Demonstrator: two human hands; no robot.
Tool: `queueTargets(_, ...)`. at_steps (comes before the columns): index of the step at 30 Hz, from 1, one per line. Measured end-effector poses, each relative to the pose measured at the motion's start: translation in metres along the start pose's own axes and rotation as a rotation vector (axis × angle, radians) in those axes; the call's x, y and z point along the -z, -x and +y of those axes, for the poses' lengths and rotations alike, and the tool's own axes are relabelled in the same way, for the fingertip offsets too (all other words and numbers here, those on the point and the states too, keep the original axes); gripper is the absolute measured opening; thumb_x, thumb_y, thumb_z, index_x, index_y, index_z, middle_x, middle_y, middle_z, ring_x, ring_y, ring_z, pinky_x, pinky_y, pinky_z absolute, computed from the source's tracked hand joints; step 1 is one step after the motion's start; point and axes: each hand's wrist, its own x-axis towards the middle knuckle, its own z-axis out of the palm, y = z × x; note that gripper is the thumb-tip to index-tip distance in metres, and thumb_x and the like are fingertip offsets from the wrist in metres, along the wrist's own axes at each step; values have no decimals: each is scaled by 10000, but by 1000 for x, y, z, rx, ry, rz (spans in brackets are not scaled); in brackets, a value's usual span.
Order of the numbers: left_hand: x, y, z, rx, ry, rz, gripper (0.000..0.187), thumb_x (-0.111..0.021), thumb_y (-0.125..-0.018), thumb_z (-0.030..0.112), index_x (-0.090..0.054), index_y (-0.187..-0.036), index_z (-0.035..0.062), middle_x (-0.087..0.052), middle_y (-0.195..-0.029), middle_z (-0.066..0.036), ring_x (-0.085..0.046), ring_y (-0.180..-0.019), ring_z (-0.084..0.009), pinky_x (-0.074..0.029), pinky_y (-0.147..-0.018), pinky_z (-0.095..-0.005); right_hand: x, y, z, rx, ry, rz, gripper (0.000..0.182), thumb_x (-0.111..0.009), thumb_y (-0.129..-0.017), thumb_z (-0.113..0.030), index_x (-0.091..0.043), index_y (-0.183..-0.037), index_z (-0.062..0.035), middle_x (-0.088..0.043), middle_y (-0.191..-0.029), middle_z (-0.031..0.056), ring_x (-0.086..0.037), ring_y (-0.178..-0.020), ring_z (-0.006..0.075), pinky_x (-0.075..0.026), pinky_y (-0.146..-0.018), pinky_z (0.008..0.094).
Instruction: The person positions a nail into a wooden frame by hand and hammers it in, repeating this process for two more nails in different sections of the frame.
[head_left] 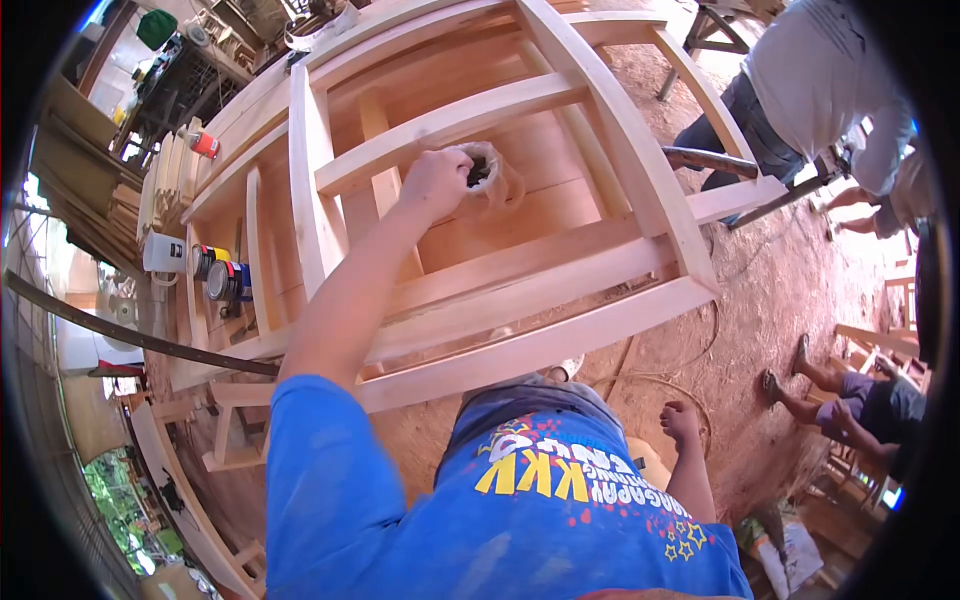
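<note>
Head view: the left hand (pixel 432 182) has its fingers curled tight round a sanding pad (pixel 482 172), pressed on the wooden frame (pixel 520 290) at twelve o'clock. The right hand (pixel 680 420), at four o'clock, is fisted, empty.

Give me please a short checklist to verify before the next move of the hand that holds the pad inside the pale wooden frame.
1. Grip on the worn round sanding pad: left hand closed over it, ok.
2. Pad contact with the board inside the pale wooden frame: hidden by the hand, cannot tell.
3. Right hand away from the work: it hangs fisted low at the side, ok.
4. Small round tins on the frame's left part: apart from the arm, ok.
5. Person in a white shirt bending beside the frame's far corner: close, not ok.
</note>
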Motion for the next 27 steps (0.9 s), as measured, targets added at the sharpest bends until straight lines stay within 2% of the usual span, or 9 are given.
queueTargets(4, -35, -41, -14, 88, -246, -201, 255, -605, -952, 236, -792, -1049, 90, -757, -1046, -198, -738, -999, -369, -574, -932, -495, 1, -5, -20, 43, 25, 93, 288, -618, -964, -137, -678, -1228, -38, -712, -878, 82, -659, -692, 166, -513, -568, 289)
queueTargets(7, -74, -63, -22, 240, -270, -69, 241, -602, -944, 232, -787, -1021, 98, -754, -1074, -188, -727, -1031, -381, -569, -929, -501, -21, 3, -26, 45, 1, 137, 305, -616, -965, -150, -675, -1240, -33, -710, -882, 84, -662, -691, 169, -510, -561, 288)
queueTargets(10, -85, -58, -18, 266, -160, 13, 240, -600, -942, 227, -790, -1036, 115, -750, -1118, -177, -720, -1059, -373, -566, -934, -498, -66, -1, -3, 31, -66, 5, 345, -633, -961, -149, -654, -1281, -22, -707, -891, 89, -665, -693, 175, -519, -581, 290)
queueTargets(11, -86, -55, -18, 248, -131, 5, 253, -595, -940, 232, -788, -1060, 122, -743, -1140, -190, -713, -1070, -388, -564, -939, -498, -81, 22, -16, -2, -20, -24, 349, -668, -948, -196, -696, -1241, -9, -739, -923, 132, -709, -757, 205, -566, -646, 335)
queueTargets(13, -87, -54, -20, 214, -93, 55, 250, -602, -929, 231, -785, -1066, 129, -746, -1130, -187, -714, -1052, -394, -562, -927, -502, -98, 24, -7, 108, 367, -34, 410, -677, -942, -294, -722, -1217, 7, -770, -976, 192, -753, -854, 233, -600, -745, 375)
queueTargets(16, -88, -52, -19, 83, -105, 144, 205, -640, -905, 216, -780, -1005, 104, -766, -1034, -154, -732, -980, -372, -563, -881, -501, -112, 34, 0, 150, 350, 53, 447, -687, -909, -330, -741, -1196, 8, -782, -1022, 209, -773, -904, 266, -599, -835, 397)
queueTargets(20, -87, -46, -25, -29, -77, 154, 204, -646, -932, 229, -767, -1000, 79, -771, -985, -155, -734, -941, -372, -568, -855, -482, -93, 35, -7, 61, 238, 18, 422, -675, -899, -314, -752, -1179, -9, -788, -1018, 188, -775, -857, 271, -597, -829, 397)
queueTargets(24, -72, -33, 0, -80, 199, 270, 190, -650, -975, 221, -720, -1017, 50, -764, -961, -159, -735, -916, -377, -581, -830, -471, -54, 9, -32, 149, 251, 84, 393, -676, -897, -290, -751, -1175, -23, -784, -1008, 190, -773, -851, 279, -598, -820, 410)
queueTargets(27, -76, -26, -3, -41, 216, 342, 210, -619, -1023, 189, -639, -1134, 11, -749, -985, -198, -746, -907, -347, -591, -785, -433, -17, -4, -95, 316, 390, 196, 356, -675, -905, -262, -751, -1165, -31, -778, -1013, 189, -764, -899, 305, -591, -846, 407)
